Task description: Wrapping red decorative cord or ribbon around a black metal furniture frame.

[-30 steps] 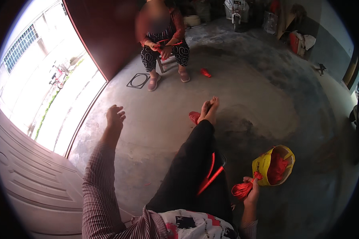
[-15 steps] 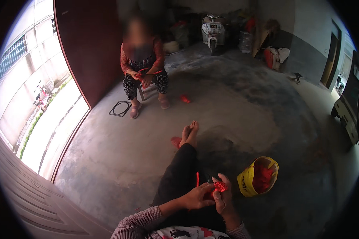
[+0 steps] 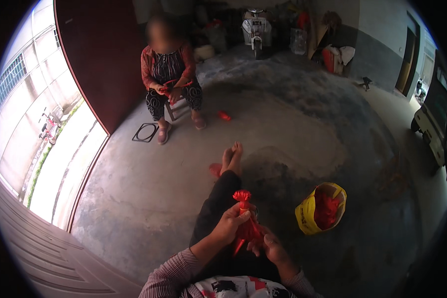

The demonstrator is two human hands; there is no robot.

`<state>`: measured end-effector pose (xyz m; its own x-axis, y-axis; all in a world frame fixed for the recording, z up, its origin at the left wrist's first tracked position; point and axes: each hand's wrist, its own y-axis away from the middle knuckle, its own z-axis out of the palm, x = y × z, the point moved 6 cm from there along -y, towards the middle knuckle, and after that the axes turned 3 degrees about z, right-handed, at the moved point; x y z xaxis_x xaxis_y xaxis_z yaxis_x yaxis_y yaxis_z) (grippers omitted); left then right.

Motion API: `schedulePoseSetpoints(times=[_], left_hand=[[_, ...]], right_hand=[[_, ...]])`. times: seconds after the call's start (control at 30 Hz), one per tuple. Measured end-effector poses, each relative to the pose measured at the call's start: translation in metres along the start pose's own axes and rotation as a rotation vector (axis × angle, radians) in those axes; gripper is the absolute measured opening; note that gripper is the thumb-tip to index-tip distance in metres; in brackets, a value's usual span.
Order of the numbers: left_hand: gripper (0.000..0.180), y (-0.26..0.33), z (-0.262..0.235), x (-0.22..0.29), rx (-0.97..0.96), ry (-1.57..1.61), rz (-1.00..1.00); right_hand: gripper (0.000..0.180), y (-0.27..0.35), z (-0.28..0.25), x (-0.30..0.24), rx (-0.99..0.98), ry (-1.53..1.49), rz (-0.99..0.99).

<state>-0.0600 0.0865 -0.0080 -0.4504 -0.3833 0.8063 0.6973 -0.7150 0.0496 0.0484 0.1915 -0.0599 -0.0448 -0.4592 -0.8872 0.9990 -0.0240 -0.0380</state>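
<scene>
Gripping one red bundle [image 3: 244,218] with two hands, left [image 3: 229,224] and right [image 3: 272,247].

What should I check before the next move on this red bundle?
1. Left hand grips the red bundle near its gathered top: ok.
2. Right hand at the bundle's lower end: ok, though finger grip cannot tell.
3. Bundle held above the outstretched legs, off the concrete floor: ok.
4. Yellow bag of red material open, on the person's right: ok.
5. Whether the top is tied: cannot tell.
</scene>
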Motion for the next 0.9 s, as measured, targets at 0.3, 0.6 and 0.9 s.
schedulePoseSetpoints(times=[0.3, 0.6, 0.9], left_hand=[[0.025, -0.001, -0.013, 0.035, -0.081, -1.24, 0.609], [0.014, -0.045, -0.029, -0.027, -0.208, -2.086, 0.55], [0.038, -0.039, -0.034, -0.03, 0.043, -1.577, 0.37]], right_hand=[[0.027, 0.003, -0.05, -0.014, 0.243, -0.233, 0.022], [0.029, -0.045, -0.071, 0.02, 0.45, 0.64, 0.119], [0.026, -0.067, -0.056, 0.009, 0.386, 1.073, -0.056]])
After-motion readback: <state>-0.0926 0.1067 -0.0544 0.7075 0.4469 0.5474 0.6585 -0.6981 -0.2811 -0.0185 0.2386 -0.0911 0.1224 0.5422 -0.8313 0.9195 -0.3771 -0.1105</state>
